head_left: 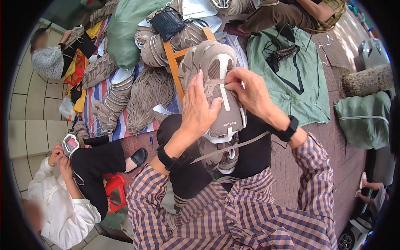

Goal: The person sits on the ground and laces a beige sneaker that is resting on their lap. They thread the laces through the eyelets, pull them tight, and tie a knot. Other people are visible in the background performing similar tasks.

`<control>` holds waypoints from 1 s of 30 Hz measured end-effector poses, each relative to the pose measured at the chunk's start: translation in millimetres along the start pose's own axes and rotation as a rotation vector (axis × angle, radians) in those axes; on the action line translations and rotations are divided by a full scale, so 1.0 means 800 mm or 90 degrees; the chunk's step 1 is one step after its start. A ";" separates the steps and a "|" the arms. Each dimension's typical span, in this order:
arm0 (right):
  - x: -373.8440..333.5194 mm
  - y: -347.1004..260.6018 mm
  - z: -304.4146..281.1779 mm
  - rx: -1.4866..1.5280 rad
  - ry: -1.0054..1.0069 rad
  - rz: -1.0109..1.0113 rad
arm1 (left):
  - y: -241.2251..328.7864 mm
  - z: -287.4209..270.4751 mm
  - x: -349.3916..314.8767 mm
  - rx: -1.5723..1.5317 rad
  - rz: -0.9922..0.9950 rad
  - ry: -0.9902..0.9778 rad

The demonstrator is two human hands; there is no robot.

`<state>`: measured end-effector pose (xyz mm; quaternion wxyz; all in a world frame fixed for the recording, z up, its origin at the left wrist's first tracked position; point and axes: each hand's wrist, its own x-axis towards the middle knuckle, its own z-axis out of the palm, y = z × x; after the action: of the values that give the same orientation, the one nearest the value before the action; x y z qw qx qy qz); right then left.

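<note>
A beige and white shoe upper (pixel 223 118) stands upright in front of me, above my lap, its tongue toward me. My left hand (pixel 195 109) lies along its left side with the fingers stretched out and the thumb apart. On the right, my right hand (pixel 253 91) pinches a flat beige shoelace (pixel 215 82) at the upper's lacing edge. A long loose lace end (pixel 235 146) runs slantwise below the tongue, between my two wrists. More beige uppers (pixel 187 62) are packed behind this one, partly hidden.
An orange wooden frame (pixel 172 62) stands behind the uppers. Bundled laces (pixel 148 98) and stacked uppers (pixel 114 104) lie on a striped sheet at left. A green cloth (pixel 308 100) with a black bag is at right. A person (pixel 66 200) works beside a red stool (pixel 114 191).
</note>
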<state>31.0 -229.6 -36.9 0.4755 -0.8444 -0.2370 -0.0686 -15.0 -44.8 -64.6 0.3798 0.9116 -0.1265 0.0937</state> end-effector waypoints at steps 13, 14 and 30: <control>-0.009 0.001 0.025 -0.097 0.082 -0.145 | -0.006 -0.011 -0.001 -0.011 -0.006 -0.036; -0.012 0.003 0.017 -0.076 0.080 -0.118 | -0.002 -0.013 -0.001 -0.019 -0.011 -0.032; -0.025 -0.011 0.016 -0.281 0.150 -0.177 | -0.002 -0.009 -0.002 0.011 0.061 -0.058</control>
<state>8.3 -222.0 -43.7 0.2903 -0.8732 -0.2730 -0.2805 -16.4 -38.2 -61.1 0.3609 0.9109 -0.1867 0.0712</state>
